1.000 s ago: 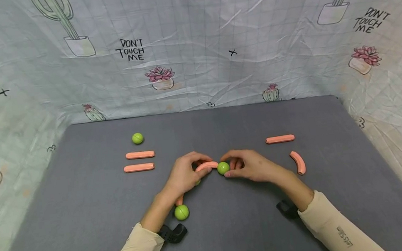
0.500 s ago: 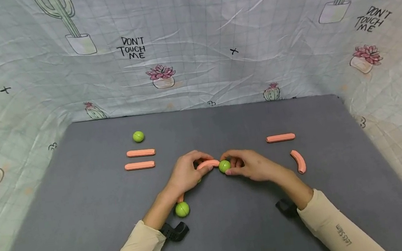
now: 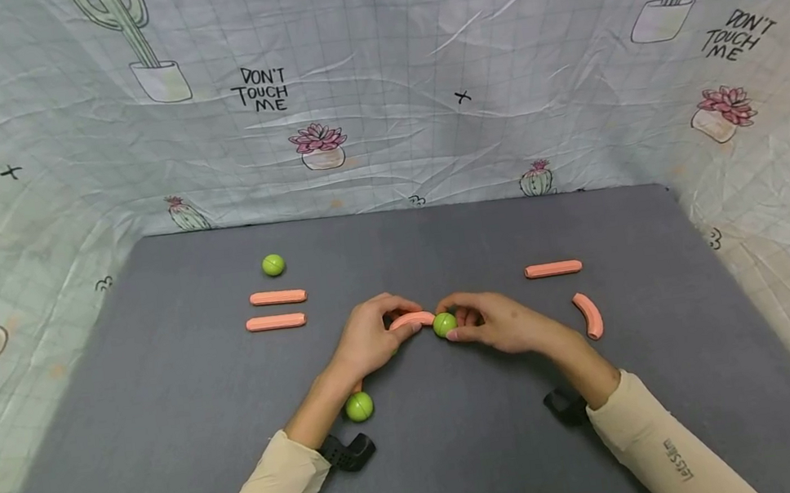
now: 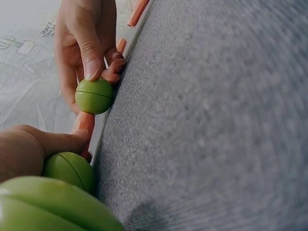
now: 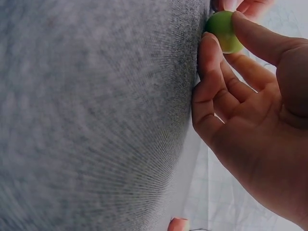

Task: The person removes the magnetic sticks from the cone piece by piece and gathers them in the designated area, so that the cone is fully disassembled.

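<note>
Near the middle of the grey table, my left hand (image 3: 365, 340) pinches a curved salmon-coloured piece (image 3: 413, 320) between thumb and fingers. My right hand (image 3: 500, 321) holds a green ball (image 3: 445, 324) by thumb and fingertips. In the left wrist view, this ball (image 4: 95, 96) meets the end of the salmon piece (image 4: 84, 123). A second green ball (image 4: 70, 171) sits close under the left thumb, mostly hidden in the head view. Another green ball (image 3: 359, 406) lies beside the left wrist, a salmon piece (image 3: 358, 387) at its far side largely covered by the arm.
At left, two straight salmon pieces (image 3: 278, 297) lie parallel, with a single green ball (image 3: 273, 265) behind them. To the right are one straight piece (image 3: 553, 269) and one curved piece (image 3: 588, 316). A printed cloth (image 3: 379, 117) hangs behind the table (image 3: 465, 452).
The head view has shifted slightly, so the scene sits a little higher. Both hands keep their grips, with the ball and curved piece end to end and hardly moved.
</note>
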`<move>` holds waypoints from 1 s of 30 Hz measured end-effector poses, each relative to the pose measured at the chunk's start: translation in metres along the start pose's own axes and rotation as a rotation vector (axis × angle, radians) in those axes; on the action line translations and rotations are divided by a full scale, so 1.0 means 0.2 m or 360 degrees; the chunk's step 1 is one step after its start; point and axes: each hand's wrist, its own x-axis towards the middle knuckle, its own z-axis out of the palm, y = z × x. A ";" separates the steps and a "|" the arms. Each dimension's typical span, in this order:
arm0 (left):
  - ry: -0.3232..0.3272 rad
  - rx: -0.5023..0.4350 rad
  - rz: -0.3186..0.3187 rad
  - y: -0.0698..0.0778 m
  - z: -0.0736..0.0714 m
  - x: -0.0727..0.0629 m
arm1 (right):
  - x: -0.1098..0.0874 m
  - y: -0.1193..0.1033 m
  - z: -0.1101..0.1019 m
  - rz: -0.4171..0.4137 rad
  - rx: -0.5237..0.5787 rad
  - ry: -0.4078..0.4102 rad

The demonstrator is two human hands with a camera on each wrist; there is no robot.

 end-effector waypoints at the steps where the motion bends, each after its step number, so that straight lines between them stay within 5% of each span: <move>1: 0.0003 0.0005 0.0000 0.00 0.00 0.00 | 0.00 0.00 0.00 0.0003 0.0006 -0.0005; 30: 0.0115 0.0012 -0.0046 0.02 0.00 -0.01 | -0.02 0.01 -0.03 0.0044 0.0130 -0.0067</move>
